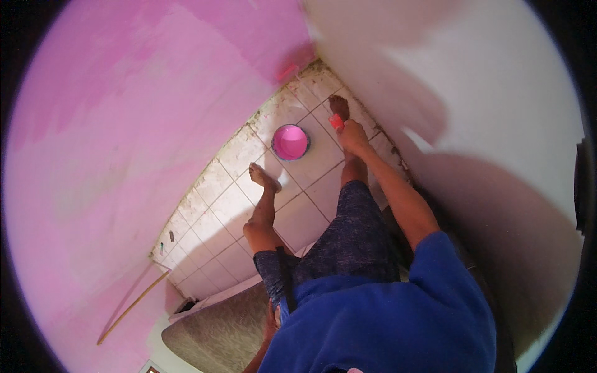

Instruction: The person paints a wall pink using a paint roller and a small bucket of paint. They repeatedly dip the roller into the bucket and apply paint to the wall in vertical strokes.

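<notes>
**Right hand low by the white wall, closed on a red handle**

Right hand (352,135) stretched down at the end of a bare forearm, blue sleeve ending near the elbow. Fingers wrapped around a small red-handled tool (336,122), only the red end showing past the knuckles; business end hidden, kind of tool hard to tell. Held low, just above the floor tiles (308,214), close to the foot of the white wall (497,93) and right beside the toes of one bare foot (339,107).

Left hand not visible; only a sliver of arm at the lower edge under the blue shirt, so grip impossible to judge.

A little way off from the right hand, toward the left: a round bucket of pink paint (290,142) standing upright on the tiles, near the corner where the two walls meet. Other bare foot (263,177) planted just below and left of the bucket, not touching it.

Further out: pink-painted wall (124,124) filling the left side, patchy, paler in the lower part. A thin wooden stick (132,307) leaning along its base. Dark patterned shorts over both legs. A grey speckled slab (217,329) at the bottom edge.
</notes>
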`<action>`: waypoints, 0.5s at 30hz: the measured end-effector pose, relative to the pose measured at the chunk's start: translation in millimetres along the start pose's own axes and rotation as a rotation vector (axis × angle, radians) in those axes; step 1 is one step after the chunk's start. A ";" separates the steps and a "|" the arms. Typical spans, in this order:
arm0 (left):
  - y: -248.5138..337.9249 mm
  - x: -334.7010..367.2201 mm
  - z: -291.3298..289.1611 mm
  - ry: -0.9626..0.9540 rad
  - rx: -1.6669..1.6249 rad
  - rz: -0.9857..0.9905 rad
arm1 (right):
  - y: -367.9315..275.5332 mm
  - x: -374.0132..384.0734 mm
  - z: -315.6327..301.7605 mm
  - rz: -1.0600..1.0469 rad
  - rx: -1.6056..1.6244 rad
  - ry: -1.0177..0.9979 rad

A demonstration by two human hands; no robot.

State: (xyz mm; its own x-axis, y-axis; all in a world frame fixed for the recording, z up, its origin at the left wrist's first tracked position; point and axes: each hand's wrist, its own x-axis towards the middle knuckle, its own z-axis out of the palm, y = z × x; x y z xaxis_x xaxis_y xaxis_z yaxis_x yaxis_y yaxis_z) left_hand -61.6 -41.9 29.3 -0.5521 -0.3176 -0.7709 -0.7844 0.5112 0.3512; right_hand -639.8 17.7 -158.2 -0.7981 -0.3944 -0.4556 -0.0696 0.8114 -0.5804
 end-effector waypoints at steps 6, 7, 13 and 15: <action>3.1 -1.5 0.4 -0.011 -0.004 -0.026 | 19.2 11.9 19.4 0.001 0.018 0.014; 3.6 -2.5 1.2 -0.010 -0.007 -0.026 | 21.0 9.3 18.3 0.005 0.021 0.028; 0.6 1.7 10.3 0.016 -0.026 0.009 | 9.5 -35.6 -28.2 -0.026 0.027 0.040; -3.2 4.2 10.2 0.027 -0.023 0.046 | -2.5 -57.9 -62.7 -0.028 0.041 0.032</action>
State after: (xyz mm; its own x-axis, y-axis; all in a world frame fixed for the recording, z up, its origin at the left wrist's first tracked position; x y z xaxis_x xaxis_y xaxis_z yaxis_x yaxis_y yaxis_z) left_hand -58.5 -36.7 19.5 -0.5948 -0.3162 -0.7391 -0.7643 0.5072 0.3981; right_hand -630.9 65.6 -88.0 -0.8150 -0.4019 -0.4174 -0.0682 0.7819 -0.6197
